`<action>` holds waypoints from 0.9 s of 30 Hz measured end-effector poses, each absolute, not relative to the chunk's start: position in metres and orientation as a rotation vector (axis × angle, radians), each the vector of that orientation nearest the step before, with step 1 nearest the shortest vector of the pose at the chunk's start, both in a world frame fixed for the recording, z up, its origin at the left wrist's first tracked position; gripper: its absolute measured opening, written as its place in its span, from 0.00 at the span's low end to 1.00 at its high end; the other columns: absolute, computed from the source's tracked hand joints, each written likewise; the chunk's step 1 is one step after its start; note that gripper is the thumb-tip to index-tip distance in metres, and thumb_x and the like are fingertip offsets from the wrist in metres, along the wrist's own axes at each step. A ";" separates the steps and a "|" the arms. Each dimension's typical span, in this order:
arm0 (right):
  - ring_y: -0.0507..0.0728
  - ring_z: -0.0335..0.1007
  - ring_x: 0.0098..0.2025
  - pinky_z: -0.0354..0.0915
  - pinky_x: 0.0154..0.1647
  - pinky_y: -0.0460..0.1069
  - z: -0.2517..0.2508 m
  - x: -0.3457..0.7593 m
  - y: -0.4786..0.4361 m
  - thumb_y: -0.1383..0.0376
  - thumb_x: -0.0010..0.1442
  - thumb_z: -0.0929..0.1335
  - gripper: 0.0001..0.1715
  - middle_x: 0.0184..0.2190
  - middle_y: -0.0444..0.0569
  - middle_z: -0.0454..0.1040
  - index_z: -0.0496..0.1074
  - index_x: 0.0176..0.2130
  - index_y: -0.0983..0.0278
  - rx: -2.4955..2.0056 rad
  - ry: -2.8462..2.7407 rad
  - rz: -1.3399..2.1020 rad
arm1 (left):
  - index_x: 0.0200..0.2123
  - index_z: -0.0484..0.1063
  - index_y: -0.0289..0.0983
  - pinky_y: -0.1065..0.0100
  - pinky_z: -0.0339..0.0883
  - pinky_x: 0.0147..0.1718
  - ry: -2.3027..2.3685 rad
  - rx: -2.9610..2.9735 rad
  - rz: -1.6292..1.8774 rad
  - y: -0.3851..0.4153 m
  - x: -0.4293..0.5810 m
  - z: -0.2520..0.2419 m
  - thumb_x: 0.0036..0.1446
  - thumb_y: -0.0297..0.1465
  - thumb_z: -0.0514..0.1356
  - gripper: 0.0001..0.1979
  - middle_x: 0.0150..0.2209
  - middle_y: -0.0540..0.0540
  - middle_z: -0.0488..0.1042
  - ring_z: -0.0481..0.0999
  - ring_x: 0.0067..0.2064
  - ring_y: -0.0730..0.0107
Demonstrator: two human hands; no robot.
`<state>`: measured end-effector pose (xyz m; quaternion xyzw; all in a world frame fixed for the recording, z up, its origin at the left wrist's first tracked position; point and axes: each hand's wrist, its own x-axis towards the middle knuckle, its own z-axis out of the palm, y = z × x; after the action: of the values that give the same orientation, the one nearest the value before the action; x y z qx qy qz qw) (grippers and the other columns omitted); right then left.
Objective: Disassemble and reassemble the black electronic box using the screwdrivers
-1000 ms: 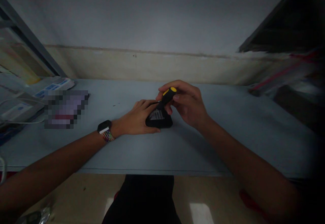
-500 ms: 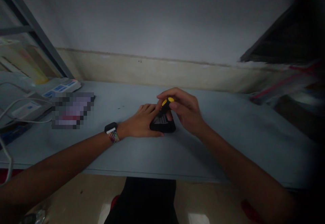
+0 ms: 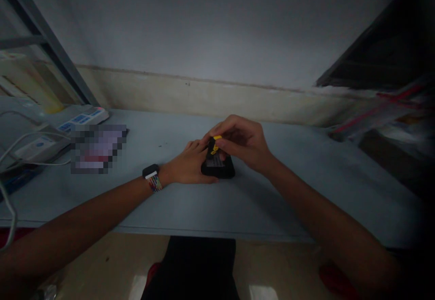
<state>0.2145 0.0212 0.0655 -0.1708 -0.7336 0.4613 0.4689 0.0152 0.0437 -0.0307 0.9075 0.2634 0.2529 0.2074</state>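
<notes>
A small black box-shaped device [image 3: 220,172] with a printed grey label on top lies on the desk. My left hand [image 3: 188,164] is closed against its left side, thumb along the near edge and fingers toward the back. In my right hand [image 3: 246,143] is a short screwdriver [image 3: 216,143] with a black and yellow handle, pinched between thumb and fingers. It stands over the far part of the device's top. The screwdriver's tip is hidden, so I cannot tell whether it touches a screw.
On the light blue desk [image 3: 163,209], to the left, lie a blurred-out flat object [image 3: 98,148] and a white power strip [image 3: 81,116] with cables. A clear plastic bag with red edging [image 3: 370,114] sits at the right. A wall [image 3: 204,94] closes off the back.
The screwdriver's handle has turned and shifted slightly left in my right hand, whose fingers have moved with it. My left hand and the device stay nearly in place.
</notes>
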 end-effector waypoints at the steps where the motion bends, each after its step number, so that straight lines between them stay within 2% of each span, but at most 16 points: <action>1: 0.48 0.78 0.29 0.75 0.27 0.43 0.066 0.216 0.023 0.64 0.67 0.79 0.08 0.43 0.51 0.88 0.81 0.44 0.64 -0.407 -1.798 1.133 | 0.72 0.63 0.41 0.28 0.59 0.71 0.740 2.531 0.693 0.044 0.015 -0.031 0.56 0.54 0.74 0.48 0.76 0.32 0.62 0.61 0.76 0.31; 6: 0.48 0.78 0.27 0.74 0.26 0.42 0.068 0.219 0.032 0.66 0.67 0.79 0.06 0.42 0.52 0.89 0.83 0.44 0.65 -0.361 -1.797 1.170 | 0.71 0.64 0.40 0.29 0.60 0.71 0.743 2.566 0.680 0.045 0.014 -0.033 0.55 0.55 0.74 0.48 0.74 0.31 0.63 0.62 0.74 0.31; 13: 0.48 0.74 0.24 0.69 0.21 0.44 0.061 0.220 0.042 0.60 0.72 0.75 0.10 0.46 0.55 0.88 0.86 0.45 0.63 -0.297 -1.822 1.256 | 0.70 0.65 0.42 0.30 0.58 0.71 0.758 2.569 0.675 0.043 0.014 -0.030 0.55 0.56 0.73 0.47 0.73 0.32 0.65 0.62 0.74 0.31; 17: 0.51 0.71 0.27 0.60 0.20 0.45 0.058 0.218 0.036 0.57 0.70 0.75 0.13 0.39 0.51 0.84 0.87 0.38 0.61 -0.364 -1.722 1.220 | 0.70 0.65 0.42 0.30 0.60 0.69 0.796 2.571 0.607 0.042 0.013 -0.027 0.56 0.59 0.72 0.47 0.70 0.32 0.68 0.66 0.70 0.32; 22: 0.53 0.75 0.32 0.69 0.31 0.47 0.060 0.204 0.024 0.54 0.67 0.78 0.16 0.30 0.47 0.80 0.82 0.32 0.62 -0.470 -1.642 1.202 | 0.73 0.62 0.41 0.29 0.60 0.68 0.795 2.552 0.626 0.042 0.014 -0.028 0.57 0.58 0.71 0.49 0.68 0.32 0.70 0.67 0.69 0.32; 25: 0.50 0.74 0.26 0.70 0.30 0.45 0.059 0.196 0.021 0.57 0.64 0.81 0.14 0.26 0.41 0.80 0.78 0.40 0.61 -0.495 -1.550 1.320 | 0.76 0.59 0.41 0.28 0.58 0.70 0.767 2.540 0.655 0.043 0.015 -0.030 0.55 0.58 0.72 0.54 0.68 0.32 0.70 0.67 0.69 0.32; 27: 0.50 0.76 0.25 0.71 0.28 0.44 0.058 0.194 0.021 0.59 0.62 0.82 0.21 0.27 0.40 0.82 0.72 0.44 0.59 -0.487 -1.485 1.422 | 0.78 0.56 0.41 0.28 0.57 0.71 0.759 2.538 0.652 0.043 0.015 -0.031 0.55 0.58 0.72 0.56 0.70 0.32 0.68 0.67 0.69 0.32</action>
<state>0.1945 0.0210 0.0575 -0.2007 -0.6119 0.5858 0.4920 0.0148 0.0432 -0.0305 0.9105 0.2721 0.2340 0.2054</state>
